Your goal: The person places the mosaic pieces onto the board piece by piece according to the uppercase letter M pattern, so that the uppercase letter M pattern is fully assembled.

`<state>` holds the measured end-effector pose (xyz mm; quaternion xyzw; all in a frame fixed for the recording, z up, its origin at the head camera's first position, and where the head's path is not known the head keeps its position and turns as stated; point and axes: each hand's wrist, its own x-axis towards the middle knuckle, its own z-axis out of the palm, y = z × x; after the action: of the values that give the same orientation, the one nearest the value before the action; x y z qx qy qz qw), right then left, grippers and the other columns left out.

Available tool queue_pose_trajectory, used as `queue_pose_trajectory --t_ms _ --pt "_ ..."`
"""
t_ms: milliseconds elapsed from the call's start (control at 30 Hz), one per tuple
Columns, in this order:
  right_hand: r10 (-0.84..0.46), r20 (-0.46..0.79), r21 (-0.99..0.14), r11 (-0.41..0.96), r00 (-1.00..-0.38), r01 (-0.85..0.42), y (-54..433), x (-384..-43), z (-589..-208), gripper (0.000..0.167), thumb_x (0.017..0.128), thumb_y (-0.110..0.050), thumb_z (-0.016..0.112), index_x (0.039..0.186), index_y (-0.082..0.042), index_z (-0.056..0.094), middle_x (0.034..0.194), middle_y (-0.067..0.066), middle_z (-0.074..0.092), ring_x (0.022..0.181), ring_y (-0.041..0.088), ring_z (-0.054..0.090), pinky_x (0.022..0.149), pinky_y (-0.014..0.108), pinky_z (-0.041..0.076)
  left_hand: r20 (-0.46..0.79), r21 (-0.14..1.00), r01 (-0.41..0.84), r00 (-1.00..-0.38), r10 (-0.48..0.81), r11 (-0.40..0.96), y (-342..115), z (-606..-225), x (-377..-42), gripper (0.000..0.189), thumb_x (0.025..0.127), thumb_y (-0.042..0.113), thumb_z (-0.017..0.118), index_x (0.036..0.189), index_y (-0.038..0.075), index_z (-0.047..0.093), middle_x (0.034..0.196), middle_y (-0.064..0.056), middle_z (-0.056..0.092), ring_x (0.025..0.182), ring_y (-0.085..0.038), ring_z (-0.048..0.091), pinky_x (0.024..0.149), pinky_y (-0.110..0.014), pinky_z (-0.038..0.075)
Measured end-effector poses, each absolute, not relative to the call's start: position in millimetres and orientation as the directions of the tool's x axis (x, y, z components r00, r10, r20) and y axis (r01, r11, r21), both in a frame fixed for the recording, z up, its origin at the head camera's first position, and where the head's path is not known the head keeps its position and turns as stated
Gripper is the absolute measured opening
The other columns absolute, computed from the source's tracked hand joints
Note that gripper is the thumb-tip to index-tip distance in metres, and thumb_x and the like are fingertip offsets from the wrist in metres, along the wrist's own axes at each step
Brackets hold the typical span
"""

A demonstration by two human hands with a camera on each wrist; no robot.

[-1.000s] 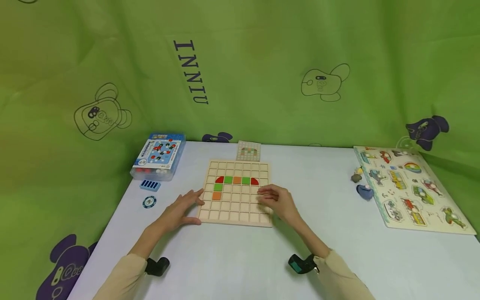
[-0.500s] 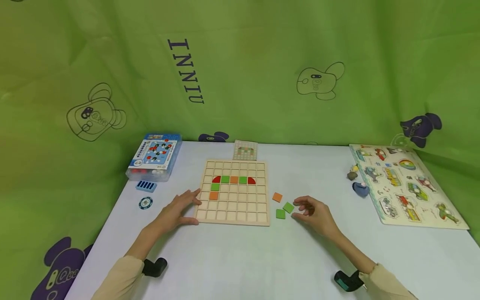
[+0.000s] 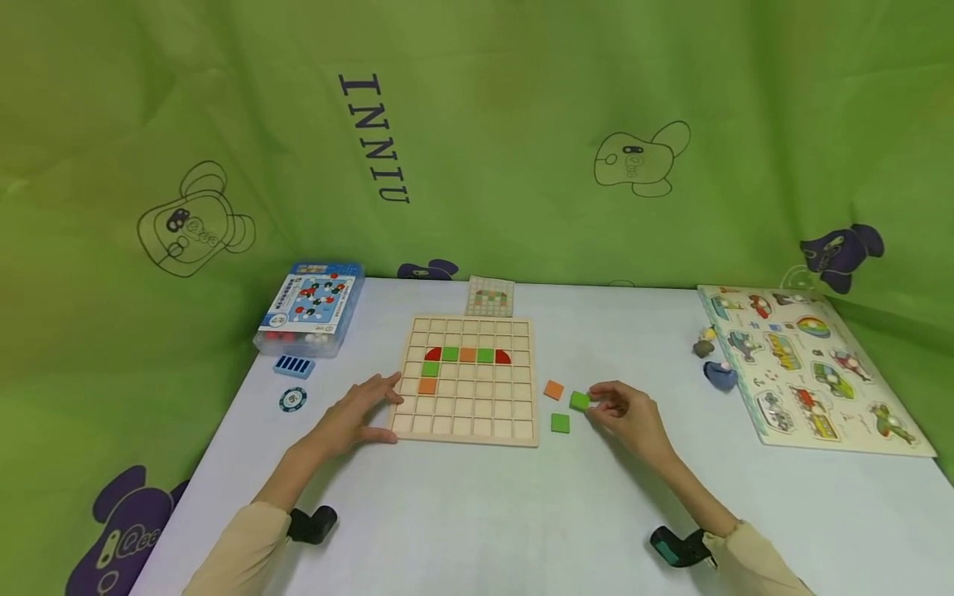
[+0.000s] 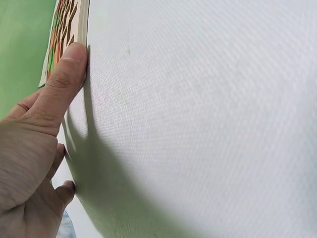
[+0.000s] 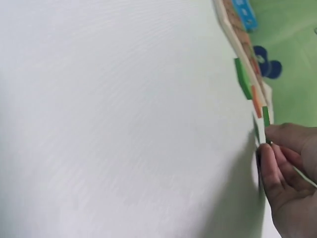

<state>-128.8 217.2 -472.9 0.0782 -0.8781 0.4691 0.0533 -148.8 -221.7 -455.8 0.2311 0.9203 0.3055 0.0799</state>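
In the head view, my right hand (image 3: 632,420) pinches a green square tile (image 3: 579,401) between thumb and fingertips, right of the wooden grid board (image 3: 464,425). A second green tile (image 3: 561,423) and an orange tile (image 3: 554,389) lie flat between that hand and the board. The right wrist view shows the pinched tile edge-on. My left hand (image 3: 352,418) rests at the board's left edge, its fingers spread and its thumb touching the near corner. On the board, a row of red, green and orange pieces (image 3: 468,355) runs across, with a green and an orange square below its left end.
A small pattern card (image 3: 489,297) lies behind the board. At left are a boxed kit (image 3: 309,308), a blue slotted piece (image 3: 294,367) and a round chip (image 3: 293,399). A picture puzzle board (image 3: 816,372) and small figures (image 3: 720,376) occupy the right side.
My right hand has moved from the board's right edge out to the loose tiles and now grips one green tile, slightly raised. The left hand stays at the board.
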Motion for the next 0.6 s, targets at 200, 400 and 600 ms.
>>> queue_pose_trajectory --t_ms 200,400,600 --pt "-0.057 0.126 -0.911 0.389 -0.99 -0.138 214 -131 -473 0.029 0.082 0.007 0.069 0.111 0.01 0.062 0.105 0.026 0.067 0.085 0.012 0.068 0.072 0.013 0.052 -0.005 0.605 0.38 -0.877 0.48 0.7 -222 -457 -148 0.049 0.071 0.026 0.081 0.113 0.011 0.061 0.152 -0.013 0.033 0.139 -0.043 0.025 0.112 -0.06 0.015" --pt "-0.059 0.111 -0.937 0.325 -0.992 -0.124 198 -133 -472 0.03 0.083 0.008 0.069 0.112 0.012 0.062 0.107 0.028 0.066 0.087 0.013 0.068 0.074 0.013 0.053 -0.003 0.601 0.384 -0.876 0.483 0.701 -222 -458 -148 0.05 0.071 0.025 0.082 0.114 0.009 0.062 0.153 -0.013 0.033 0.139 -0.043 0.025 0.113 -0.06 0.014" --pt "-0.068 0.092 -0.962 0.251 -0.993 -0.106 178 -141 -469 0.032 0.083 0.008 0.069 0.113 0.013 0.061 0.109 0.029 0.065 0.093 0.029 0.069 0.076 0.016 0.054 -0.022 0.596 0.368 -0.881 0.473 0.713 -221 -457 -149 0.055 0.071 0.026 0.082 0.12 0.008 0.062 0.153 -0.014 0.033 0.14 -0.042 0.024 0.113 -0.059 0.015"
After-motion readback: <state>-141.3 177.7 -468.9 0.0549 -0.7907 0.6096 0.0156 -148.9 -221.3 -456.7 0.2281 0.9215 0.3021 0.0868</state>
